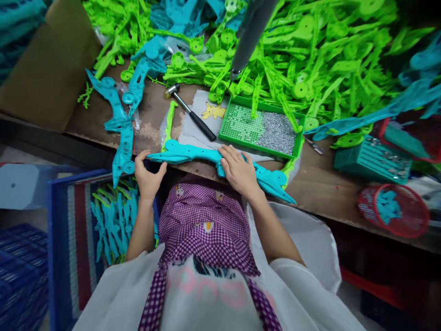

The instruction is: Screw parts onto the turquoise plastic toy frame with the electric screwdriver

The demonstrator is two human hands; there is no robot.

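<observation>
A long turquoise plastic part (pixel 196 152) lies along the front edge of the workbench, over a lime-green plastic part (pixel 169 122) that shows at both its ends. My right hand (pixel 239 172) grips it right of the middle, fingers draped over the top. At its pointed left end is my left hand (pixel 149 177), open, with thumb and fingers apart and fingertips by the tip. Behind the part, a hammer (pixel 196 117) with a black handle rests on a grey sheet (pixel 193 131). Close by stands a green tray (pixel 258 148) of small silvery pieces.
Lime-green parts (pixel 324 59) are heaped at the back. A dark tool (pixel 251 37) hangs above. Joined turquoise parts (pixel 119 122) lie left, near a cardboard box (pixel 51 69). A blue crate (pixel 60 239) stands below; a red basket (pixel 409 216) sits right.
</observation>
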